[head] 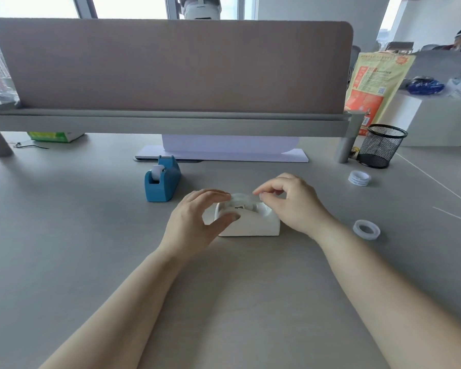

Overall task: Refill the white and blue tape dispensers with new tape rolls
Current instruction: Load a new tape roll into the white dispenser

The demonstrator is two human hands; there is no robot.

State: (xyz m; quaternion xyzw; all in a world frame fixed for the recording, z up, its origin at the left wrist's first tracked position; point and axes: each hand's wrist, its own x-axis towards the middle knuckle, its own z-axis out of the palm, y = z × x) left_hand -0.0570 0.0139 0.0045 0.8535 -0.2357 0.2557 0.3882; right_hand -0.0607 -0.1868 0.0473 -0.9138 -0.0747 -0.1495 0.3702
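Both hands pinch a clear tape roll seated in the white dispenser: left hand at 9 o'clock, right hand at 3 o'clock.

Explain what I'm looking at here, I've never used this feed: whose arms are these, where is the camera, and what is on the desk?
There is no machine. A person wears one camera on the head, looking forward and down, so the two bare arms entering from the bottom are theirs.

Both hands are at the white dispenser in the middle of the grey desk. The left hand and right hand pinch a clear tape roll sitting in its top; whether it is fully seated I cannot tell.

Behind and to the left stands the blue dispenser, with a roll in it. On the right lie a loose tape roll and, farther back, a small stack of rolls near a black mesh cup. A padded screen closes off the back of the desk.
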